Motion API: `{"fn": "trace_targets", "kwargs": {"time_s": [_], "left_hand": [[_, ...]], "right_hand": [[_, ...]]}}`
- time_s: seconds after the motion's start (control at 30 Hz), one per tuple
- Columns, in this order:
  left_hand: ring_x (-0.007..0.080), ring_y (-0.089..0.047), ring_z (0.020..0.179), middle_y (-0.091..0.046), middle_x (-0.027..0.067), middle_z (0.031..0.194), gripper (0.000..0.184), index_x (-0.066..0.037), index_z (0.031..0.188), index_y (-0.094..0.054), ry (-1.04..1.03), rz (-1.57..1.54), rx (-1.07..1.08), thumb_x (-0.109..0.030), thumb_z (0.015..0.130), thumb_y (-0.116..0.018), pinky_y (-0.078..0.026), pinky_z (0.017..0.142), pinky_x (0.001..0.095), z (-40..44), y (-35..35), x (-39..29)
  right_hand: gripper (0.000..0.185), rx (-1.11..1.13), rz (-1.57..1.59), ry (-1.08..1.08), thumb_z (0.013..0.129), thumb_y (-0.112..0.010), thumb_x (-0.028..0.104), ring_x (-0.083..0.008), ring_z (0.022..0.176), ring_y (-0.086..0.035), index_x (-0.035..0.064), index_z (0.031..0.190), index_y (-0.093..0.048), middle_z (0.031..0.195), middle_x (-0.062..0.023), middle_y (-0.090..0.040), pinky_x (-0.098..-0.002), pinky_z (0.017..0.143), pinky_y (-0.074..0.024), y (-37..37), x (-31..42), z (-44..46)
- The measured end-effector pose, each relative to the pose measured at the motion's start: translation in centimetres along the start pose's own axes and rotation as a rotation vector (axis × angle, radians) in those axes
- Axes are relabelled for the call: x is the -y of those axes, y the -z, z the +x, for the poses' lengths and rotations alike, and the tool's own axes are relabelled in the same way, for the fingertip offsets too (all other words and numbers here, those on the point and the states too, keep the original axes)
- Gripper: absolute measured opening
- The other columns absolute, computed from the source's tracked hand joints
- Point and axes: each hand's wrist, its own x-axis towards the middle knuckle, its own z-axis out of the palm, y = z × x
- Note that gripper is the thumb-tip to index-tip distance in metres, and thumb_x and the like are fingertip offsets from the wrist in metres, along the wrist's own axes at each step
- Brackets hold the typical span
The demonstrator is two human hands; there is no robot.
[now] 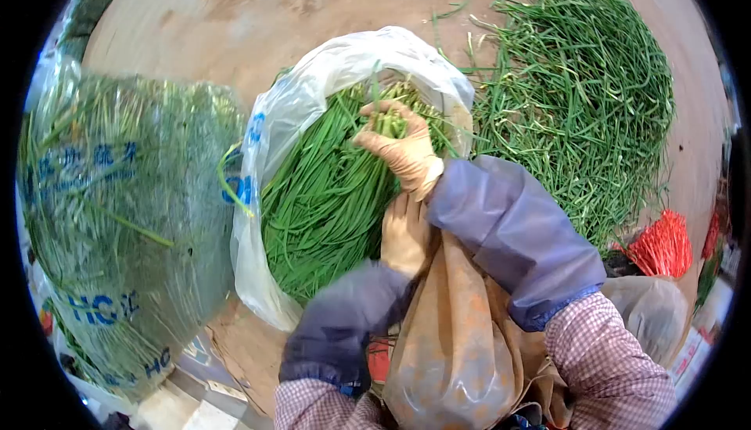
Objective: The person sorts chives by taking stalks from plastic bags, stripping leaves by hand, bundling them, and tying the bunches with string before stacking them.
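Observation:
My right hand (405, 148), in a tan glove, is closed around a bunch of green stalks (388, 124) with their pale cut ends showing. They look like chives. Just below it, my left hand (405, 238), also gloved, lies against the stalks at the near side, its fingers stretched out and their tips hidden under my right wrist. Both hands are over a white plastic bag (270, 125) with its mouth open and rolled back. Long green stalks (325, 195) fill the bag, leafy ends towards the left and near side.
A full clear bag (133, 250) of similar stalks with blue printing stands at the left. A large loose heap of green stalks (579, 101) lies on the right. Near it are red plastic ties (663, 244) and a whitish plastic bag (645, 313). A brown apron (454, 336) covers my lap.

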Motion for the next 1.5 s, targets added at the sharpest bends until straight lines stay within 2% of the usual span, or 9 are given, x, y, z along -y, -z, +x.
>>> {"fn": "trace_targets", "kwargs": {"time_s": [0.1, 0.4, 0.5, 0.57, 0.73, 0.9, 1.07, 1.27, 1.5], "left_hand": [[0.0402, -0.052, 0.112, -0.053, 0.0214, 0.123, 0.066, 0.003, 0.132, -0.047, 0.121, -0.043, 0.602, -0.029, 0.077, -0.066, -0.043, 0.094, 0.0519, 3.6, -2.6, 3.4], [0.0414, -0.05, 0.118, -0.051, 0.0224, 0.131, 0.074, 0.002, 0.137, -0.043, -0.088, 0.375, -0.308, -0.035, 0.078, -0.069, -0.042, 0.098, 0.0524, 3.7, -8.0, 8.3], [0.0404, -0.044, 0.128, -0.046, 0.0219, 0.14, 0.081, 0.001, 0.142, -0.038, -0.175, 0.247, -0.143, -0.041, 0.08, -0.069, -0.041, 0.101, 0.0509, 3.6, -8.5, 12.5], [0.0385, -0.043, 0.13, -0.042, 0.0219, 0.142, 0.077, -0.003, 0.145, -0.033, 0.471, -0.332, 0.399, -0.035, 0.084, -0.068, -0.045, 0.098, 0.0466, 5.6, -5.9, 10.4], [0.0265, -0.056, 0.12, -0.06, 0.0156, 0.126, 0.049, -0.004, 0.133, -0.052, 0.512, -0.688, 0.068, -0.015, 0.088, -0.067, -0.043, 0.103, 0.0368, 1.0, -0.1, 11.3], [0.0262, -0.054, 0.12, -0.055, 0.0187, 0.131, 0.064, -0.005, 0.129, -0.053, 0.538, -0.87, -0.199, -0.046, 0.082, -0.069, -0.041, 0.106, 0.0418, 6.6, 18.0, -1.8], [0.0367, -0.036, 0.136, -0.04, 0.0259, 0.144, 0.119, -0.004, 0.149, -0.025, -0.448, -0.519, 0.135, -0.071, 0.063, -0.072, -0.028, 0.113, 0.0482, 9.0, 30.5, -26.9], [0.0326, -0.04, 0.132, -0.045, 0.0207, 0.14, 0.119, -0.002, 0.149, -0.024, -0.175, -0.558, 1.006, -0.075, 0.065, -0.068, -0.031, 0.11, 0.0427, 3.8, 25.7, -32.8], [0.0229, -0.054, 0.117, -0.055, 0.0109, 0.125, 0.111, -0.002, 0.141, -0.036, 0.355, -1.399, 1.216, -0.066, 0.062, -0.078, -0.045, 0.097, 0.0379, -12.0, 16.3, -30.0]], "right_hand": [[0.036, -0.002, -0.017, -0.05, 0.073, -0.075, -0.002, -0.0078, 0.079, -0.058, 0.0081, 0.106, -0.065, 0.089, 0.0025, -0.063, -0.0241, 0.071, -0.0506, -0.4, 0.8, -0.3], [0.037, -0.094, -0.036, 0.018, 0.077, -0.076, 0.004, -0.0177, 0.078, -0.067, 0.0074, 0.11, -0.058, 0.091, -0.0062, -0.066, -0.0308, 0.074, -0.0556, -0.7, 13.5, -10.0], [0.04, -0.077, -0.089, 0.372, 0.081, -0.07, 0.018, -0.0233, 0.081, -0.067, 0.0064, 0.115, -0.054, 0.082, -0.0076, -0.064, -0.0412, 0.077, -0.0555, 3.9, 20.7, -11.7], [0.04, -0.101, 0.004, 0.506, 0.083, -0.069, 0.011, -0.0231, 0.081, -0.064, 0.0037, 0.118, -0.052, 0.084, -0.009, -0.063, -0.0438, 0.084, -0.0538, 8.1, 24.8, -12.2], [0.034, -0.323, -0.104, 0.701, 0.082, -0.069, 0.003, -0.0255, 0.077, -0.066, 0.0005, 0.113, -0.054, 0.086, -0.0092, -0.065, -0.0409, 0.076, -0.0568, 14.0, 31.8, -15.3], [0.034, -0.264, -0.08, 0.838, 0.081, -0.07, 0.004, -0.025, 0.076, -0.07, -0.0002, 0.11, -0.054, 0.083, -0.0104, -0.066, -0.0375, 0.07, -0.0589, 8.6, 35.2, -19.4], [0.038, 0.032, 0.149, 0.638, 0.085, -0.065, 0.007, -0.031, 0.082, -0.07, 0.0023, 0.117, -0.045, 0.086, -0.0147, -0.066, -0.044, 0.071, -0.0603, 0.9, 35.1, -23.6], [0.036, 0.168, 0.496, 0.497, 0.085, -0.065, 0.008, -0.0268, 0.08, -0.067, 0.0044, 0.118, -0.05, 0.086, -0.0093, -0.066, -0.0449, 0.078, -0.0579, -1.5, 34.6, -32.3], [0.036, -0.21, 0.345, 0.414, 0.082, -0.066, 0.006, -0.0241, 0.067, -0.065, 0.002, 0.114, -0.049, 0.079, -0.009, -0.063, -0.039, 0.064, -0.0569, 5.6, 29.7, -38.2]]}}
